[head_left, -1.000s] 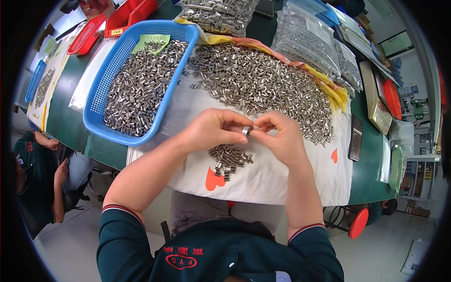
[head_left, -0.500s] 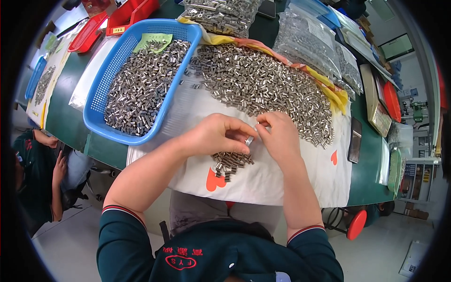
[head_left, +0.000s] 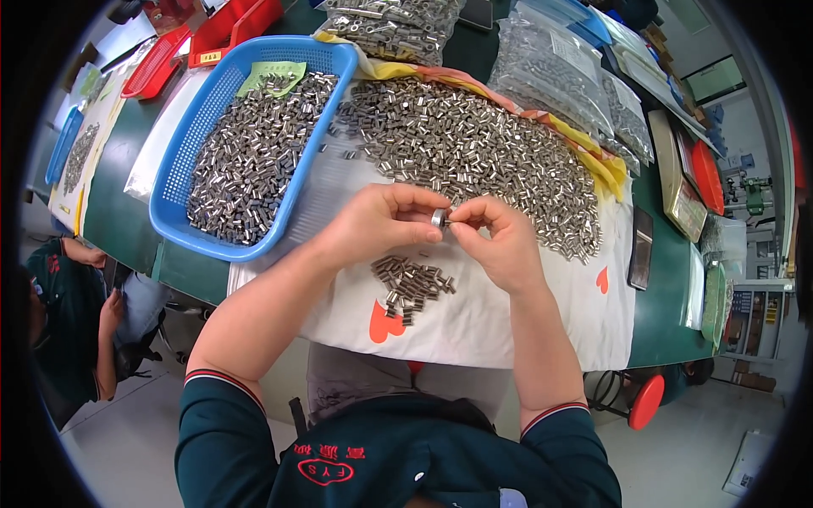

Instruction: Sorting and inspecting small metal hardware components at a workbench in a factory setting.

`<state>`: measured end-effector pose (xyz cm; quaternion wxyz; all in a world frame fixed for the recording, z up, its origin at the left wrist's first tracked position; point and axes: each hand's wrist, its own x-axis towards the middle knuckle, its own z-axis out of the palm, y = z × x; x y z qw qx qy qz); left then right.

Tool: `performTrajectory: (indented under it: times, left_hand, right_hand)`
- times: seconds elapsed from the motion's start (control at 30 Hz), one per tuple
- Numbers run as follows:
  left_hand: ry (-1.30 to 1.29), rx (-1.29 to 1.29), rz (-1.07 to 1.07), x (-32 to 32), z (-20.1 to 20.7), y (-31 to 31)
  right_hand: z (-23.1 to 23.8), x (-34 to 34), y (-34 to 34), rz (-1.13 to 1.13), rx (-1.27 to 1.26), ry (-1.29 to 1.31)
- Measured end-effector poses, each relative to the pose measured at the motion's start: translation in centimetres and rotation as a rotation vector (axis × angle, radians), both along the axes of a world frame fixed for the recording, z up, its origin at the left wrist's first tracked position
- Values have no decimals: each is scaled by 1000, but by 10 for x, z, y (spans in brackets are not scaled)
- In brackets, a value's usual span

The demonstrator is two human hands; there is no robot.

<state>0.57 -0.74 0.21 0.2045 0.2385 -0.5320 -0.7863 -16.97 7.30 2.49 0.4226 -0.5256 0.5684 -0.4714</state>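
My left hand [head_left: 388, 222] pinches a small round silver metal piece [head_left: 438, 218] between thumb and fingers. Close against it, the thumb and forefinger of my right hand [head_left: 500, 241] are pressed together at its right side; whatever small part they hold is mostly hidden. Below the hands a small pile of short metal cylinders [head_left: 412, 284] lies on the white cloth [head_left: 457, 334], and one loose cylinder sits just above that pile. Beyond my fingers spreads a large heap of similar short metal cylinders [head_left: 474, 140].
At the left stands a blue perforated basket [head_left: 169, 182] full of cylinders with a green slip. Clear bags of metal parts [head_left: 550, 68] lie at the back. A dark phone [head_left: 641, 250] rests on the green table at right. Another person [head_left: 72, 313] sits at far left.
Both hands have moved up slightly and come together. The round piece in my left hand has turned and now meets my right fingertips. The small pile is more uncovered.
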Motion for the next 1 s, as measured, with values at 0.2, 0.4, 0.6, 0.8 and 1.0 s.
performTrajectory:
  times: [0.2, 0.4, 0.6, 0.8, 1.0]
  left_hand:
    - [-13, -22, -1, -1, -1, -1]
    - [-41, -56, 31, 0, -1, 0]
    - [-119, -128, 47, -3, 1, 3]
    - [-66, -24, -9, 0, 1, 6]
    - [-137, -186, -200, -4, 7, 14]
  right_hand:
    - [-6, 2, 0, -23, -25, 33]
    - [-1, 13, 3, -75, -154, 318]
    - [-1, 11, 4, -67, -213, 416]
    - [8, -4, 1, 78, 22, 225]
    - [3, -23, -5, -127, -6, 374]
